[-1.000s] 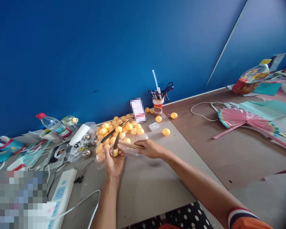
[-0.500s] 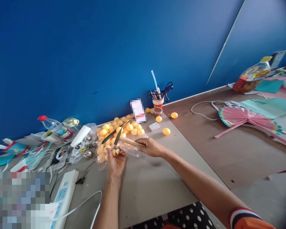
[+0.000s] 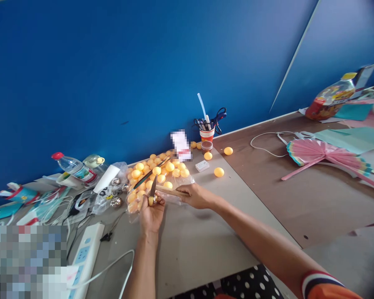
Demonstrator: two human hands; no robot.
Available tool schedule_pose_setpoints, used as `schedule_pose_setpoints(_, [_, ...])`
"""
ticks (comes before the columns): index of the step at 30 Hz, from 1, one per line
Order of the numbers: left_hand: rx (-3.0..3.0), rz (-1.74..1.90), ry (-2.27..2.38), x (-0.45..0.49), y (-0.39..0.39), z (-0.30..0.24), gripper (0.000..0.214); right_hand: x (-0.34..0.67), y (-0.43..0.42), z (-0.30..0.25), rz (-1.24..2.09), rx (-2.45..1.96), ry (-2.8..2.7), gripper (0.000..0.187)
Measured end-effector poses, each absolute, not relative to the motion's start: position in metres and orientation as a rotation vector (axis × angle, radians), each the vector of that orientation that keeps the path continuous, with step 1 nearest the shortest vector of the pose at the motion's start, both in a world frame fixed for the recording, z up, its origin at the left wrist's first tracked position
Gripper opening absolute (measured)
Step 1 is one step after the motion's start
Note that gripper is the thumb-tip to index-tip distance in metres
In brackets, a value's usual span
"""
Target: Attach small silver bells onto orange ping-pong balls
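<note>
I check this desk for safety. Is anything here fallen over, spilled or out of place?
Yes. The water bottle lies on its side at the far left, and a few orange balls sit loose on the table, apart from the bagged pile near the left hand.

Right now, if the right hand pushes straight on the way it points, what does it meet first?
The orange ball in the left hand; the knife seems to touch it, though depth is unclear.

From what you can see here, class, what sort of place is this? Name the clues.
Probably a craft workspace: a heap of orange balls, a cup of pens and scissors, and a pink paper fan.
</note>
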State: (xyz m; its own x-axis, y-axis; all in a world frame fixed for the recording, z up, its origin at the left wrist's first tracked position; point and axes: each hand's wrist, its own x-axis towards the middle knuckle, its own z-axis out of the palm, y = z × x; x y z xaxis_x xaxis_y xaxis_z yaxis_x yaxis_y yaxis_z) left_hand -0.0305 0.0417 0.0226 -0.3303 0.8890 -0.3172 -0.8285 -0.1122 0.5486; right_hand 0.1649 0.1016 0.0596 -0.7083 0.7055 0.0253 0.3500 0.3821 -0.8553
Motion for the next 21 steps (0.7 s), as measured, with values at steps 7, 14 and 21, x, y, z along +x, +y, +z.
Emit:
schedule_pose_setpoints(7, [0.24, 1.769, 0.77, -0.0284, 0.0381, 0.0232, 0.045, 0.1674, 0.1011, 0.064, 1.202, -0.857, -2.131, 0.01])
schedule_pose_setpoints(14, [0.2, 1.789, 0.799, -0.031, 0.0388, 0.0178, 0.044, 0.1653, 0.097, 0.0657, 1.195, -0.921, -2.245, 0.008])
schedule_pose_setpoints(21, [0.204, 1.794, 0.771, -0.0312, 0.0386, 0.0204, 0.037, 0.1671, 0.1013, 0.0637, 1.232, -0.946, -2.229, 0.007])
